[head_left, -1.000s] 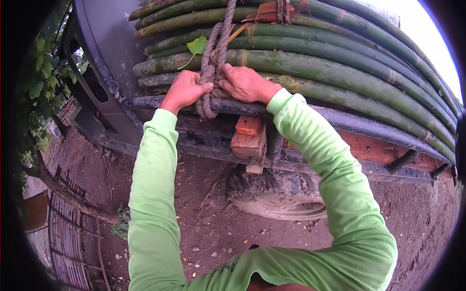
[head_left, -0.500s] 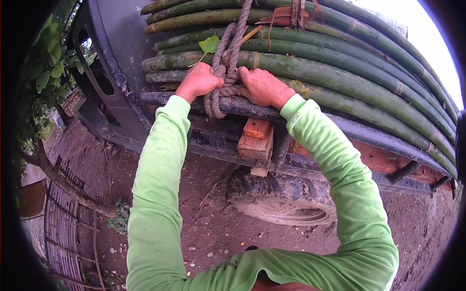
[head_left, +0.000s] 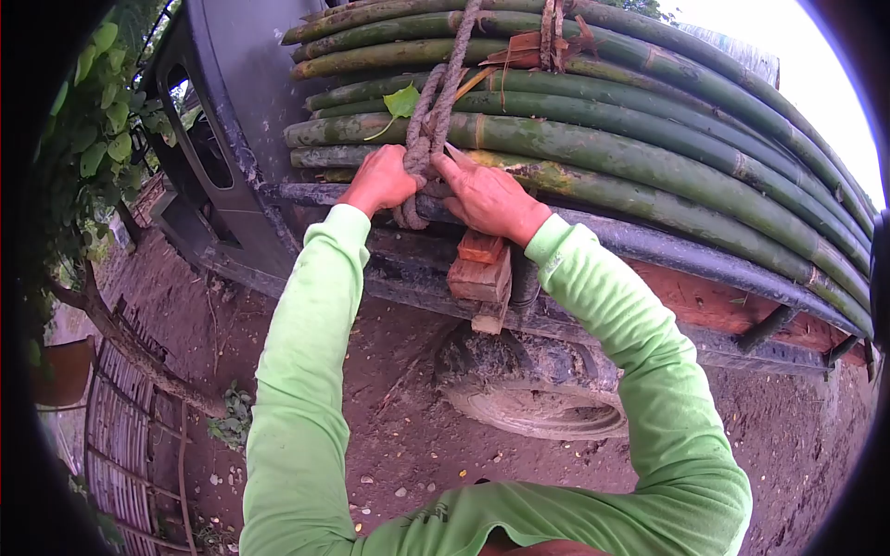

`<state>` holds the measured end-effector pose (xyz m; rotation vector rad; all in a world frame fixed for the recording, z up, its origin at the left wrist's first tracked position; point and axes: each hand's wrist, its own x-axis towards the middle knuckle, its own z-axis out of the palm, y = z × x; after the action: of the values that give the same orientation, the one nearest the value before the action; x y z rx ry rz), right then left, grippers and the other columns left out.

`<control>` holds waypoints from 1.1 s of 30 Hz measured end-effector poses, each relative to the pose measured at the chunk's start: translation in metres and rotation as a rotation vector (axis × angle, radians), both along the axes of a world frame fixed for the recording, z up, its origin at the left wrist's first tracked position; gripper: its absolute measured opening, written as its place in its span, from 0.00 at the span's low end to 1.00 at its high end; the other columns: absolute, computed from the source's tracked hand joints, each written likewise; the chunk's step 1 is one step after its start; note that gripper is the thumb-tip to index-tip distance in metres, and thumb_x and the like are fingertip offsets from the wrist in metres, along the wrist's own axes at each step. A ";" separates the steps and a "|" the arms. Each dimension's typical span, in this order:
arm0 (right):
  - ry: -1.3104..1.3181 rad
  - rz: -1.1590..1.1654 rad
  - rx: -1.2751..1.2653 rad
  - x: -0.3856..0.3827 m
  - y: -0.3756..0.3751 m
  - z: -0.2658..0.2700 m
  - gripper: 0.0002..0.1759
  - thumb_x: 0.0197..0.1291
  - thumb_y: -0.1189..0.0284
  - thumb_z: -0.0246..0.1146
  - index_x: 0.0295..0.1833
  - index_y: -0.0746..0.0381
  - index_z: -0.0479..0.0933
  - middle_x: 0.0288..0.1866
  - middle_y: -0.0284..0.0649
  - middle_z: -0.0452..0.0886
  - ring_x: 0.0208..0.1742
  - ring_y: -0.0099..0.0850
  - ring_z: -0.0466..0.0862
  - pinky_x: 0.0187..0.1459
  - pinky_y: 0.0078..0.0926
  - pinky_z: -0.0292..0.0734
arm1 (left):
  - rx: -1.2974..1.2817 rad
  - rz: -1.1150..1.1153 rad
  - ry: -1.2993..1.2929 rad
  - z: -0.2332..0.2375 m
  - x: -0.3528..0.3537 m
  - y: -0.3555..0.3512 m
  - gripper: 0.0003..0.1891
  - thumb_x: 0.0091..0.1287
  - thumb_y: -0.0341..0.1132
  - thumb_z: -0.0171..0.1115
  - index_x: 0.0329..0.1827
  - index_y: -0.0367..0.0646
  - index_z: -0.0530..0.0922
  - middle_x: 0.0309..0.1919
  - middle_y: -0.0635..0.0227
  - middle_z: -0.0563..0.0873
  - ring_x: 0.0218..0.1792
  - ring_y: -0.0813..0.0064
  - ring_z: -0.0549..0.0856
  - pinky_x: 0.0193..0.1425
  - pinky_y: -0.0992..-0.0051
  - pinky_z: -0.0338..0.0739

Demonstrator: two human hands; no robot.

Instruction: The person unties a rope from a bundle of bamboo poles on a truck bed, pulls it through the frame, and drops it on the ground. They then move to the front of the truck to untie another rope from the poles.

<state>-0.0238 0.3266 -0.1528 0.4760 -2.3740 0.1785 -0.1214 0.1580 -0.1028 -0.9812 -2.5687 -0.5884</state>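
A thick brown rope (head_left: 436, 102) runs down over a stack of green bamboo poles (head_left: 649, 120) and is knotted around the dark side rail (head_left: 667, 243) of a truck bed. My left hand (head_left: 380, 181) is closed on the knot from the left. My right hand (head_left: 487, 196) grips the rope from the right, fingers pressed into the knot. Both arms wear light green sleeves. A green leaf (head_left: 400, 100) is caught beside the rope.
Reddish wooden blocks (head_left: 480, 269) sit under the rail below my hands. A muddy wheel (head_left: 533, 385) stands on bare dirt ground (head_left: 399, 435). The dark truck cab (head_left: 222, 139) is at left, with leafy branches (head_left: 97, 139) and a bamboo fence (head_left: 130, 435) beyond.
My hands have drawn closer together on the knot, and the right hand's fingers have shifted onto the rope. The view has moved slightly.
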 end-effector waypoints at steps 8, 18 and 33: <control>0.245 -0.085 -0.048 0.084 -0.002 -0.045 0.39 0.48 0.67 0.68 0.67 0.62 0.66 0.56 0.44 0.73 0.54 0.43 0.72 0.57 0.41 0.64 | 0.278 -0.037 0.169 -0.139 0.059 -0.115 0.23 0.54 0.32 0.70 0.52 0.34 0.78 0.47 0.54 0.80 0.46 0.58 0.81 0.53 0.66 0.75; -0.907 -0.617 -0.235 0.338 0.050 -0.326 0.28 0.55 0.57 0.65 0.59 0.58 0.74 0.56 0.49 0.79 0.58 0.48 0.79 0.60 0.48 0.73 | -0.856 0.041 -1.254 -0.583 0.287 -0.374 0.20 0.58 0.47 0.63 0.47 0.43 0.84 0.48 0.52 0.85 0.50 0.53 0.84 0.57 0.60 0.78; -1.411 -1.057 -1.384 0.696 -0.138 -0.556 0.33 0.51 0.58 0.70 0.60 0.66 0.76 0.38 0.46 0.87 0.33 0.32 0.88 0.36 0.29 0.84 | -0.433 -0.069 -1.044 -0.491 0.219 -0.387 0.18 0.59 0.47 0.68 0.41 0.40 0.84 0.37 0.56 0.87 0.39 0.61 0.86 0.48 0.64 0.78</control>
<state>0.6719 0.1881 -0.7088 -2.0194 -2.3690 1.8438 0.0978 -0.2289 -0.5943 -1.0717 -3.7163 -0.7022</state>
